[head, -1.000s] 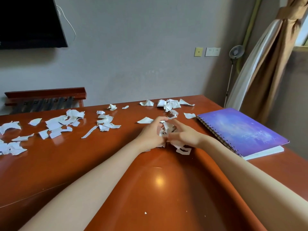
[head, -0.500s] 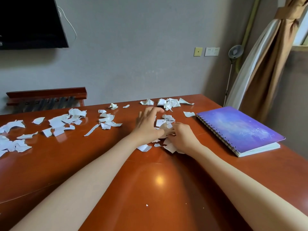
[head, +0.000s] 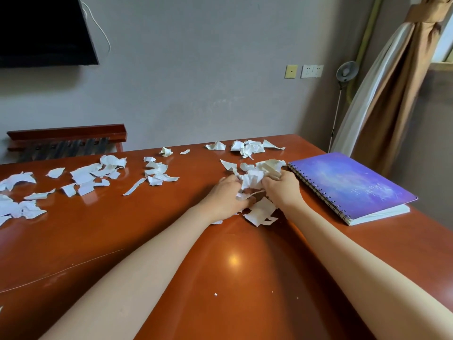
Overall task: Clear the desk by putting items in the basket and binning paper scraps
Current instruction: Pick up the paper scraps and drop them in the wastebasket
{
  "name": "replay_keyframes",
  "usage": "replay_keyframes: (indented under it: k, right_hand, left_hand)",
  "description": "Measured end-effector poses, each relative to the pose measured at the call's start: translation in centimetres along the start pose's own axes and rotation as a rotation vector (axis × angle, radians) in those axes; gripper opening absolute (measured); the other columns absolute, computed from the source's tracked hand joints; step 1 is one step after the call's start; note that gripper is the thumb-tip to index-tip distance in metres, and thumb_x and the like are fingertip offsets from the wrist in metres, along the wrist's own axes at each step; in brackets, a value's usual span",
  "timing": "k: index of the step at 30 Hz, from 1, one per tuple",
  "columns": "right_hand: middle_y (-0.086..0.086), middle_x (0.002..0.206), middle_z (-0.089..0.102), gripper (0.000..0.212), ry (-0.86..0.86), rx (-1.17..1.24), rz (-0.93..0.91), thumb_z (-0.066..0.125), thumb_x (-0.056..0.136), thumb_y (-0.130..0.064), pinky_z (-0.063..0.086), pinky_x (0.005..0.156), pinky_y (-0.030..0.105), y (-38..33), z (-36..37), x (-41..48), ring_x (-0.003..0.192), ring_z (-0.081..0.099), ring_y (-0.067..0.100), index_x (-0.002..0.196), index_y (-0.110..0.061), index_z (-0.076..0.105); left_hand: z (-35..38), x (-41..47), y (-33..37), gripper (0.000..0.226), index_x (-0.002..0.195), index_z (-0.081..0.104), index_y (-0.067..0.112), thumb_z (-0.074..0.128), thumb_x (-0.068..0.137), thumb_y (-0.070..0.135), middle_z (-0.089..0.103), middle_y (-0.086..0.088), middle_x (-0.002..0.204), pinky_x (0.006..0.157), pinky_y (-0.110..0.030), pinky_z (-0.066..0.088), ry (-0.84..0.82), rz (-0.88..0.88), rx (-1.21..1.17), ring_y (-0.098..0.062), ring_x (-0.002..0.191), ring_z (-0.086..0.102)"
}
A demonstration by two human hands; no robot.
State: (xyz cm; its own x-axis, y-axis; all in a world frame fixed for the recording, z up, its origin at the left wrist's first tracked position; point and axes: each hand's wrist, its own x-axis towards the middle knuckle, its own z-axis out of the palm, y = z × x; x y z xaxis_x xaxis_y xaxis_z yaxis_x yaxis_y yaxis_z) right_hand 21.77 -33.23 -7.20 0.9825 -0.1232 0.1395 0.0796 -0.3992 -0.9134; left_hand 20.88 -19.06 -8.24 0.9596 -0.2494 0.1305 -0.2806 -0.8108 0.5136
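— Can you see any fingertips?
— No, the crumpled scraps (head: 252, 180) bury those of the left hand (head: 226, 196) and the right hand (head: 282, 188).
— The notebook (head: 353, 185) cover?
— Faint writing, too small to read. The television (head: 41, 30) and the leftmost scraps (head: 14, 208) run off the edge.

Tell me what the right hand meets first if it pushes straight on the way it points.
Gripping a crumpled white paper wad, the right hand points forward and slightly left; it would probably first meet the loose torn white paper scraps just beyond the wad, though depth is unclear.
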Motion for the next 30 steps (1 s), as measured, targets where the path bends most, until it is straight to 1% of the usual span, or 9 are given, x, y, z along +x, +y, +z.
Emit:
replay_keyframes:
  k: [6, 9, 11, 13, 15, 17, 22, 27, 30]
  right_hand:
    - [0.003, 0.052, 0.037, 0.024, 0.042, 0.074, 0.075, 0.041, 0.081, -0.001, 0.025, 0.034, 0.016, -0.6, -1.3, -0.8, 0.043, 0.032, 0.014, 0.058, -0.008, 0.042]
    - [0.008, 0.058, 0.042, 0.014, 0.057, 0.082, 0.109, 0.044, 0.080, 0.001, 0.022, 0.028, 0.011, -1.0, -2.3, -1.2, 0.046, 0.035, 0.016, 0.070, -0.005, 0.052]
    - [0.010, 0.057, 0.043, 0.013, 0.072, 0.063, 0.133, 0.044, 0.077, 0.002, 0.022, 0.028, 0.012, -1.3, -3.1, -1.5, 0.044, 0.036, 0.018, 0.070, -0.004, 0.054]
    - [0.009, 0.054, 0.044, 0.016, 0.078, 0.066, 0.161, 0.044, 0.071, 0.003, 0.023, 0.031, 0.014, -1.5, -3.9, -2.1, 0.042, 0.035, 0.018, 0.059, -0.004, 0.050]
    - [0.011, 0.057, 0.045, 0.020, 0.089, 0.088, 0.190, 0.043, 0.066, 0.004, 0.023, 0.035, 0.015, -1.5, -4.5, -2.6, 0.043, 0.033, 0.020, 0.050, -0.009, 0.044]
    - [0.014, 0.062, 0.048, 0.019, 0.096, 0.087, 0.214, 0.044, 0.064, 0.004, 0.024, 0.037, 0.015, -1.3, -5.1, -3.3, 0.044, 0.034, 0.021, 0.050, -0.009, 0.046]
    - [0.011, 0.056, 0.048, 0.023, 0.071, 0.123, 0.271, 0.044, 0.074, 0.004, 0.023, 0.032, 0.011, -0.2, -5.9, -5.6, 0.040, 0.036, 0.019, 0.056, -0.009, 0.049]
    - [0.004, 0.040, 0.045, 0.033, 0.085, 0.181, 0.269, 0.044, 0.072, 0.008, 0.023, 0.034, 0.013, -0.2, -7.0, -7.7, 0.037, 0.034, 0.018, 0.046, -0.010, 0.049]
    - [0.009, 0.049, 0.047, 0.029, 0.099, 0.167, 0.260, 0.045, 0.074, 0.005, 0.024, 0.036, 0.015, -0.6, -7.7, -8.4, 0.039, 0.037, 0.020, 0.050, -0.010, 0.048]
  left_hand:
    - [-0.8, -1.0, 2.2, 0.039, 0.132, 0.049, 0.008, 0.035, 0.101, 0.029, 0.054, -0.009, 0.126, 0.086, -0.031, 0.046, 0.110, 0.041, 0.191, -0.025, 0.113, 0.055]
    - [-1.5, -1.4, 3.1, 0.033, 0.116, 0.054, 0.009, 0.038, 0.100, 0.033, 0.058, -0.007, 0.097, 0.066, -0.025, 0.043, 0.137, 0.023, 0.096, -0.020, 0.086, 0.054]
    - [-1.6, -1.7, 3.7, 0.024, 0.101, 0.050, 0.013, 0.042, 0.099, 0.035, 0.048, 0.000, 0.076, 0.052, -0.021, 0.031, 0.075, 0.004, 0.018, -0.015, 0.068, 0.043]
    - [-1.5, -1.9, 4.4, 0.020, 0.104, 0.052, 0.013, 0.046, 0.098, 0.031, 0.055, 0.000, 0.085, 0.055, -0.020, 0.032, -0.052, 0.003, 0.013, -0.013, 0.071, 0.046]
    - [-1.0, -2.3, 5.0, 0.031, 0.126, 0.053, 0.019, 0.051, 0.095, 0.024, 0.059, -0.002, 0.118, 0.073, -0.020, 0.041, -0.160, 0.016, 0.060, -0.017, 0.097, 0.056]
    - [-0.6, -2.7, 5.6, 0.040, 0.132, 0.050, 0.021, 0.056, 0.093, 0.024, 0.055, 0.000, 0.128, 0.082, -0.021, 0.039, -0.205, -0.005, 0.118, -0.019, 0.114, 0.053]
    - [-0.5, -3.4, 6.2, 0.019, 0.108, 0.055, 0.014, 0.039, 0.098, 0.018, 0.047, -0.004, 0.092, 0.070, -0.030, 0.036, -0.172, -0.015, 0.245, -0.022, 0.088, 0.046]
    - [-1.5, -3.9, 7.4, 0.016, 0.080, 0.050, 0.021, 0.048, 0.096, 0.027, 0.042, -0.004, 0.101, 0.057, -0.025, 0.032, -0.048, -0.075, -0.053, -0.019, 0.080, 0.044]
    - [-2.4, -4.3, 8.9, 0.013, 0.091, 0.050, 0.020, 0.048, 0.096, 0.032, 0.053, -0.006, 0.095, 0.053, -0.023, 0.034, 0.019, -0.078, -0.198, -0.021, 0.078, 0.051]
